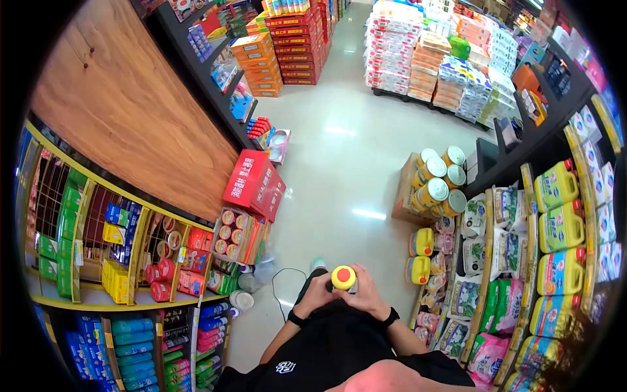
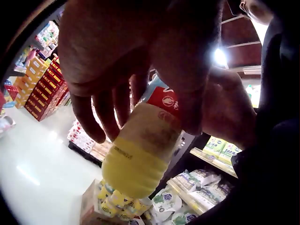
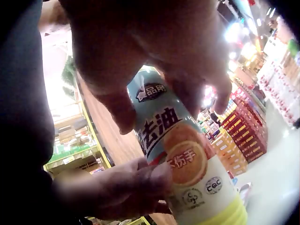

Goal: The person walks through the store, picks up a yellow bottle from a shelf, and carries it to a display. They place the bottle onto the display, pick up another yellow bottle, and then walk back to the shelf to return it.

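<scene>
A bottle with a yellow cap and red centre (image 1: 343, 277) is held upright between both hands in front of the body. In the left wrist view the bottle (image 2: 136, 159) shows a yellow lower part and a red and blue label. Its label in the right wrist view (image 3: 187, 161) carries an orange slice and dark characters. The left hand (image 1: 317, 293) grips one side, its thumb on the bottle in the right wrist view. The right hand (image 1: 366, 295) holds the other side, fingers curled round it.
Shelves with yellow jugs (image 1: 558, 186) run along the right. Tins in a carton (image 1: 431, 189) stand ahead of them. At left are a red box (image 1: 255, 183), curved shelves (image 1: 130, 304) and a cable on the floor (image 1: 277, 287). Stacked paper packs (image 1: 398, 52) stand farther back.
</scene>
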The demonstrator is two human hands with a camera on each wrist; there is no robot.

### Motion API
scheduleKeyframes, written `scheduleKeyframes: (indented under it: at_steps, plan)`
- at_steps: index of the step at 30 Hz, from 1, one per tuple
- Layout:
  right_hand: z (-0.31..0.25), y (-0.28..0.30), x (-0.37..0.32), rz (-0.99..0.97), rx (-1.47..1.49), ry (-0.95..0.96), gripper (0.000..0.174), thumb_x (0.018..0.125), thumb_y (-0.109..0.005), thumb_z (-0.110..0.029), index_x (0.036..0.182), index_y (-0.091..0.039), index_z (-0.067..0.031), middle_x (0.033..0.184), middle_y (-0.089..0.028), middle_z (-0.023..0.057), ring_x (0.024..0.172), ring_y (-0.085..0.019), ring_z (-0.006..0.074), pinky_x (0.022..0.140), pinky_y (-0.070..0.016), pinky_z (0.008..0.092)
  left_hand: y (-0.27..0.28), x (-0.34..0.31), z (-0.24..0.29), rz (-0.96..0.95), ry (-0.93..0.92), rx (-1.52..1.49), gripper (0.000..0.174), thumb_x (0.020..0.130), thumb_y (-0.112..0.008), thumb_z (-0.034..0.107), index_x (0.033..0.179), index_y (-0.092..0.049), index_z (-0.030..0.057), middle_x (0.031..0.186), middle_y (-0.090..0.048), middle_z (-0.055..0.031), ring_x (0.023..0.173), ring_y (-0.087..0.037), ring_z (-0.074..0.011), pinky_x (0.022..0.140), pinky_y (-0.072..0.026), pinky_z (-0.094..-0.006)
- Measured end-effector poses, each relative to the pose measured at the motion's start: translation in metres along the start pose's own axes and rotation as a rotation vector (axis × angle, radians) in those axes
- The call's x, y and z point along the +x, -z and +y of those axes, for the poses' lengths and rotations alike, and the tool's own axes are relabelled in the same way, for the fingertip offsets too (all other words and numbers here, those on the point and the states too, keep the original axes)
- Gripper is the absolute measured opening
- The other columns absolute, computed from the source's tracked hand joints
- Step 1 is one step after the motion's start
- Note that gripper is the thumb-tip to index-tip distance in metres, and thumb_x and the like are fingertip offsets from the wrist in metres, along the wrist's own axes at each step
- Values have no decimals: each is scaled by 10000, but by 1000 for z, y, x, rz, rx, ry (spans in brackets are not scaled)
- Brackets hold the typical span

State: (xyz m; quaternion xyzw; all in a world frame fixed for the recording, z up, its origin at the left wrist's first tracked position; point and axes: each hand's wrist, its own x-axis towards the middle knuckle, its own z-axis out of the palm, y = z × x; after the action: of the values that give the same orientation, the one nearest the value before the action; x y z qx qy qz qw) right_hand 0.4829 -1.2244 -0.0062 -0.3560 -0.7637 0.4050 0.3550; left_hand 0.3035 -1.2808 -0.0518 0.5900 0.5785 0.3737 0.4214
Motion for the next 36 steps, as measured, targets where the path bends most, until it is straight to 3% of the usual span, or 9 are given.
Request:
scheduleKeyframes:
  at_steps: [6,9,16,22,25,36]
  plan:
    - [25,7,56,1,-2,-43,638,747,-874,-261,1240,-560,-5,1140,-655,165,1081,-639,360,1116,-393,533,16,60,-21,-72,121,-14,464,748,-846,144,1159,-664,30,1005,-705,-198,950,-698,-377,806,-548,-410]
    - [40,10,93,16,-15,-66,649,744,-873,-254,1251,-554,-6,1146,-654,167,1091,-633,371,1119,-387,532,28,105,-32,-75,-15,-48,482,740,-859,141,1166,-663,31,1017,-709,-194,948,-705,-360,806,-545,-405]
    - [73,25,201,26,2,-178,696,741,-866,-223,1306,-521,-6,1189,-649,192,1145,-613,397,1106,-398,513,79,228,-24,-164,-24,-67,537,753,-859,124,1238,-648,30,1098,-715,-189,991,-710,-338,824,-545,-404]
    - [97,18,304,5,-32,-169,686,742,-855,-190,1313,-519,-12,1221,-634,202,1177,-588,431,1073,-428,490,135,313,-32,-111,-26,-89,599,746,-867,122,1291,-636,32,1151,-713,-181,1063,-697,-345,898,-541,-406]
    - [100,13,353,13,-126,-34,690,736,-900,-204,1298,-532,-44,1139,-652,166,1034,-639,361,895,-514,425,160,348,-43,-70,-45,-81,606,741,-872,115,1293,-636,36,1166,-714,-178,1090,-694,-344,927,-540,-401]
    - [122,4,449,-18,-48,35,681,733,-889,-162,1297,-529,-36,1162,-637,176,1050,-627,363,926,-498,431,208,422,-59,-7,-97,-136,627,750,-886,164,1306,-627,36,1182,-713,-179,1109,-697,-335,922,-547,-394]
